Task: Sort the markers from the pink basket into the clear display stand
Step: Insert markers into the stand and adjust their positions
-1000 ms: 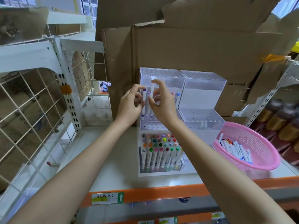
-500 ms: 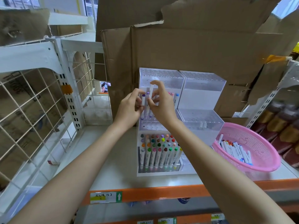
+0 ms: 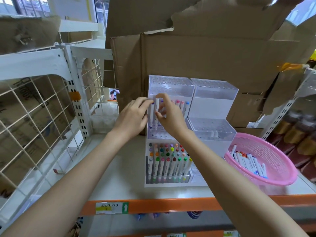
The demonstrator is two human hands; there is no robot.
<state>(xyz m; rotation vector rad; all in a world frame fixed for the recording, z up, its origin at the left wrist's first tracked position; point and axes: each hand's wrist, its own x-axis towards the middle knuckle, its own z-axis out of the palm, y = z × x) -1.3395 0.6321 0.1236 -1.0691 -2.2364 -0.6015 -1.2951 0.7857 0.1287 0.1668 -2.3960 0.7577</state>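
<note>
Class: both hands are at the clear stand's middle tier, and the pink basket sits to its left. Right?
Wrong side: the head view shows the pink basket right of the clear stand. The left hand and right hand are at its middle tier.

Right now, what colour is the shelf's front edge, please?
The edge is orange, head view.

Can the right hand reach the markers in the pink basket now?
Probably yes: the pink basket sits open-topped right of the stand, nothing over its markers. The right hand pinches a white marker, though, so seat that first.
</note>
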